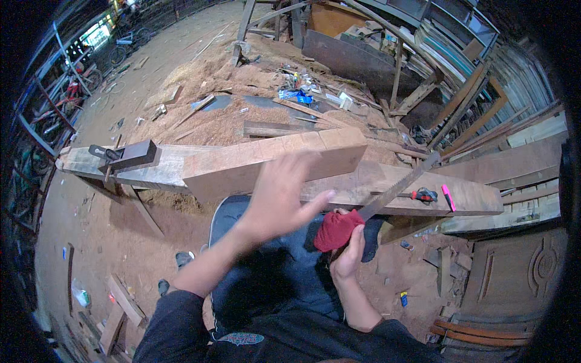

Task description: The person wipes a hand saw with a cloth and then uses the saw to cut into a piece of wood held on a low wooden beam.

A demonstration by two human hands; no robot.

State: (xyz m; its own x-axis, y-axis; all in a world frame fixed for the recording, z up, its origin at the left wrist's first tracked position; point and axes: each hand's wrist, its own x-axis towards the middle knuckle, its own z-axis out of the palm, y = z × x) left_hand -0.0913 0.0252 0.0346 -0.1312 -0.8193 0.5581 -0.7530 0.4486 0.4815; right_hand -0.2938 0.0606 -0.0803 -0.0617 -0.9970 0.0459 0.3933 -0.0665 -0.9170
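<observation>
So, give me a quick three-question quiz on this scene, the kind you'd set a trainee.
1. Which hand grips the saw, and what colour is the wrapping at its handle end?
2. True or false: a hand plane rests toward the left end of the bench.
3. Which lies on the bench beside the screwdriver: A) a hammer, B) a pink marker, C) a tape measure?

Key:
1. The right hand; red.
2. True.
3. B, the pink marker.
</observation>
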